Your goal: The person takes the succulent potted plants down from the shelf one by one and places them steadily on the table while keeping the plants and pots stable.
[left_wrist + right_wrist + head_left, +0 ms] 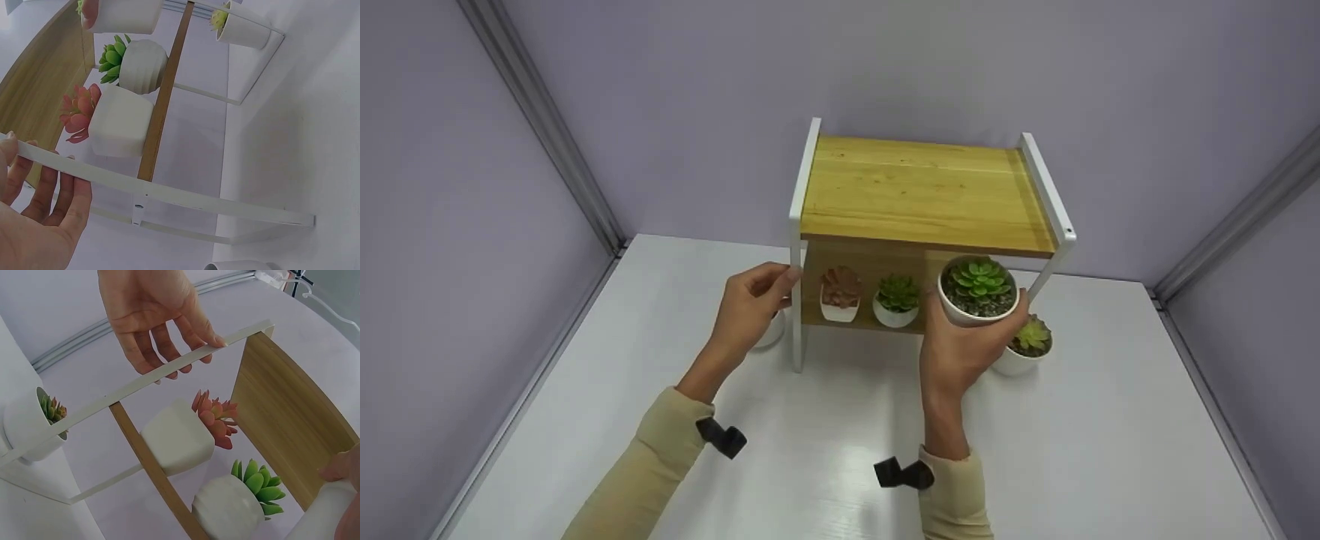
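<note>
Before the shelf (922, 195), toward its right end, the potted succulent (977, 289) sits roughly upright, gripped by the right hand (952, 349), right of a shelved green plant (897, 294); the left hand (751, 301) (farther off) pinches the left post (796, 330).

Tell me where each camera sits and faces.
On head: faces forward and down at the shelf; left hand, right hand, sleeves show.
On left wrist: looks rightward into the shelf; left hand, bit of right hand show.
On right wrist: looks leftward into it; both hands show.
Wrist views share the red succulent.
</note>
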Demonstrator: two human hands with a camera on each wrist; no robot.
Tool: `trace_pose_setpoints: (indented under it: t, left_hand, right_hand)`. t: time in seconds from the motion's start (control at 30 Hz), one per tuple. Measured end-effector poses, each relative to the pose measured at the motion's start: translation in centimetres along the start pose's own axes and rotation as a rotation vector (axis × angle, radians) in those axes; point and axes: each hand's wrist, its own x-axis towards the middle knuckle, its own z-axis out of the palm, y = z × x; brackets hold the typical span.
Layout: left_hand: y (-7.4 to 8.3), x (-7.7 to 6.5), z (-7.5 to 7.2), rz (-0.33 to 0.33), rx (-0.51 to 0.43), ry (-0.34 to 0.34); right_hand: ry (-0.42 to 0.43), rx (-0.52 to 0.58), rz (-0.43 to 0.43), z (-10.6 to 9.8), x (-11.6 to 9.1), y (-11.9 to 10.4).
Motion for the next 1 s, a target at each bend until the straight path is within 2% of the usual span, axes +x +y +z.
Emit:
trace_pose_setpoints:
  t: [0.43,0.73,1.0]
  left_hand:
    - [-0.2,0.0,0.1,0.034,-0.050,0.000]
    - [-0.1,0.0,0.2,0.013,-0.029,0.008]
    - [0.0,0.0,0.2,0.018,-0.012,0.011]
  right_hand:
    - [-0.007,0.032,-0.005,-1.0,-0.8,-0.7]
    - [-0.040,0.002,-0.030,-2.0,-1.0,-1.0]
    - [-0.059,-0.023,-0.005,-3.5,-1.5,-1.5]
